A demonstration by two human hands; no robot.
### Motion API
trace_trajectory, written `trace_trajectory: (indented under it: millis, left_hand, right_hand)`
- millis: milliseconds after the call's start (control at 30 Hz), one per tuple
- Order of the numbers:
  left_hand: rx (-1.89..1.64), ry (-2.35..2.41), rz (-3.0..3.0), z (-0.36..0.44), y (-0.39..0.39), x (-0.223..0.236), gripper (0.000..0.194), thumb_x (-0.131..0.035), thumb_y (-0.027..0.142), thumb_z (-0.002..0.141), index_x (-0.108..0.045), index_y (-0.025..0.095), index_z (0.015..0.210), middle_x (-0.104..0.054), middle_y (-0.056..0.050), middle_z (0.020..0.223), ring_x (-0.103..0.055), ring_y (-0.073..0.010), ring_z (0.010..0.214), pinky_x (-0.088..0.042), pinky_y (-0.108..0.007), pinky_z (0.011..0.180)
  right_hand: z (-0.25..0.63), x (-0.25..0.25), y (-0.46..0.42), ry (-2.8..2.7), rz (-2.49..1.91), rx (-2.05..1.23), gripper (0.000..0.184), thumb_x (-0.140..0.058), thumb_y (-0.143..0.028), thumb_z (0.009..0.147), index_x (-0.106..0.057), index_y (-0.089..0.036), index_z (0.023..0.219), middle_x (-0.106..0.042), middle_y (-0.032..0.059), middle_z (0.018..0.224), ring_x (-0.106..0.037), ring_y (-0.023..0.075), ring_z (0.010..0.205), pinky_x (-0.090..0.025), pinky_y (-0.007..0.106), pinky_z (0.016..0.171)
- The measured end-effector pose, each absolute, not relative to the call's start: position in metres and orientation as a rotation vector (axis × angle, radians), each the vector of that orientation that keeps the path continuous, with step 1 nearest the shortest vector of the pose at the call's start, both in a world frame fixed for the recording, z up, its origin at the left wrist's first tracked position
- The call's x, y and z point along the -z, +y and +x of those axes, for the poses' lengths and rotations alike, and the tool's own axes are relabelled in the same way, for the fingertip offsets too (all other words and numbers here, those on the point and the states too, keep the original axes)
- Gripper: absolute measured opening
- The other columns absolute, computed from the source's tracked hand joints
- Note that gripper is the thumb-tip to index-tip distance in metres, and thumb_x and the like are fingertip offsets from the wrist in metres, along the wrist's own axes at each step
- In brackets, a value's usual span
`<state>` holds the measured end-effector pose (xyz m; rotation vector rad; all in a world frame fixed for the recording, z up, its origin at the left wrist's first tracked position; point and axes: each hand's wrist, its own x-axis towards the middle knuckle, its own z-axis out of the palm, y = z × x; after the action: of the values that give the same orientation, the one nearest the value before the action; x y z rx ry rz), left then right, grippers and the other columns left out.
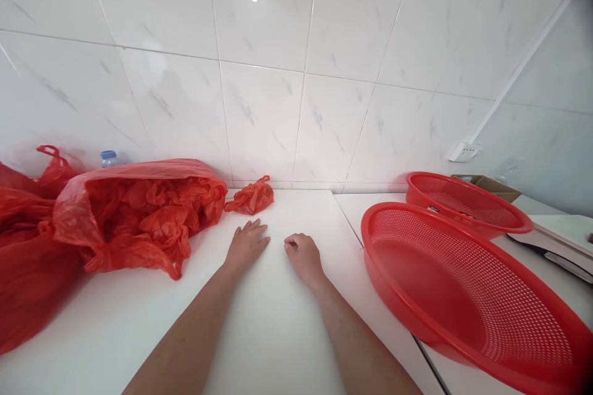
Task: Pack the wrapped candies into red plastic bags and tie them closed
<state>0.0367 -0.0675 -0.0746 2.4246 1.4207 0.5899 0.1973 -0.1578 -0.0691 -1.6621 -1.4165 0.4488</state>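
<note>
My left hand (246, 245) lies palm down on the white table (273, 333), its fingers spread and holding nothing. Just beyond its fingertips sits a small crumpled red plastic bag (254, 197) with a looped handle. To its left, a large red plastic bag (139, 171) lies on its side with its mouth facing me, stuffed with crumpled red bags (167, 225). My right hand (303, 256) rests on the table a short way from the left, fingers curled in toward the thumb, and I see nothing in it.
On the right stand a large red plastic basket (426, 278) with perforated sides and a second red basket (467, 197) behind it. More red bags (32, 278) fill the far left. A blue-capped bottle (110, 158) and a wall socket (465, 152) are at the back by the tiles.
</note>
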Motion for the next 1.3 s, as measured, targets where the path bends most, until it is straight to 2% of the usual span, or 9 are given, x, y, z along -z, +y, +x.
trace_trajectory:
  millis: [467, 533, 667, 767, 867, 1067, 1200, 1300]
  left_hand:
    - [-0.517, 1.476, 2.458, 0.038, -0.073, 0.068, 0.047, -0.037, 0.044, 0.087, -0.051, 0.024, 0.128, -0.035, -0.005, 0.147, -0.025, -0.0239, 0.137, -0.018, -0.044, 0.111]
    - [-0.515, 1.480, 2.466, 0.037, -0.075, 0.068, 0.047, -0.036, 0.043, 0.087, -0.051, 0.024, 0.127, -0.035, -0.006, 0.147, -0.026, -0.0243, 0.137, -0.018, -0.044, 0.110]
    - [-0.513, 1.485, 2.455, 0.034, -0.078, 0.070, 0.048, -0.036, 0.043, 0.087, -0.050, 0.023, 0.128, -0.034, -0.006, 0.147, -0.025, -0.0243, 0.137, -0.018, -0.044, 0.110]
    - [-0.527, 1.473, 2.425, 0.031, -0.080, 0.072, 0.047, -0.037, 0.043, 0.087, -0.050, 0.023, 0.128, -0.033, -0.005, 0.148, -0.023, -0.0240, 0.138, -0.017, -0.043, 0.111]
    - [-0.549, 1.447, 2.408, 0.028, -0.080, 0.073, 0.045, -0.039, 0.043, 0.087, -0.052, 0.024, 0.126, -0.034, -0.005, 0.147, -0.024, -0.0237, 0.138, -0.016, -0.042, 0.111]
    - [-0.570, 1.420, 2.374, 0.027, -0.076, 0.078, 0.044, -0.042, 0.039, 0.086, -0.053, 0.025, 0.125, -0.034, -0.005, 0.147, -0.023, -0.0231, 0.138, -0.014, -0.043, 0.112]
    - [-0.572, 1.406, 2.357, 0.026, -0.075, 0.080, 0.044, -0.043, 0.038, 0.085, -0.053, 0.025, 0.125, -0.034, -0.005, 0.147, -0.023, -0.0236, 0.138, -0.013, -0.043, 0.112]
    - [-0.573, 1.406, 2.357, 0.026, -0.077, 0.079, 0.043, -0.043, 0.038, 0.085, -0.053, 0.025, 0.125, -0.035, -0.004, 0.147, -0.023, -0.0234, 0.138, -0.014, -0.043, 0.112]
  right_hand:
    - [0.197, 0.067, -0.162, -1.426, -1.711, -0.457, 0.019, -0.048, -0.025, 0.081, -0.066, -0.024, 0.088, -0.064, 0.0005, 0.093, -0.054, 0.0151, 0.093, -0.043, 0.026, 0.080]
    - [0.197, 0.069, -0.161, -1.422, -1.708, -0.460, 0.021, -0.049, -0.026, 0.081, -0.065, -0.024, 0.095, -0.063, 0.0008, 0.094, -0.054, 0.0162, 0.095, -0.043, 0.028, 0.082]
    - [0.204, 0.070, -0.162, -1.282, -1.727, -0.432, 0.050, -0.051, -0.029, 0.078, -0.047, -0.021, 0.127, -0.057, 0.0058, 0.113, -0.051, 0.0198, 0.107, -0.041, 0.033, 0.092]
    - [0.219, 0.066, -0.172, -1.077, -1.782, -0.392, 0.063, -0.052, -0.031, 0.076, -0.036, -0.017, 0.135, -0.049, 0.0113, 0.127, -0.045, 0.0234, 0.118, -0.038, 0.036, 0.099]
    - [0.239, 0.061, -0.192, -0.925, -1.863, -0.326, 0.067, -0.051, -0.034, 0.075, -0.033, -0.014, 0.137, -0.042, 0.0147, 0.134, -0.040, 0.0272, 0.124, -0.035, 0.040, 0.102]
    - [0.270, 0.057, -0.235, -0.867, -1.900, -0.300, 0.076, -0.053, -0.041, 0.074, -0.023, -0.020, 0.141, -0.034, 0.0140, 0.142, -0.034, 0.0274, 0.131, -0.036, 0.041, 0.103]
    - [0.267, 0.051, -0.245, -0.809, -1.891, -0.392, 0.071, -0.051, -0.042, 0.076, -0.027, -0.020, 0.139, -0.039, 0.0142, 0.138, -0.040, 0.0256, 0.128, -0.041, 0.040, 0.100]
    - [0.244, 0.048, -0.248, -0.867, -1.839, -0.459, 0.070, -0.048, -0.043, 0.079, -0.024, -0.021, 0.141, -0.032, 0.0111, 0.144, -0.036, 0.0245, 0.131, -0.039, 0.040, 0.103]
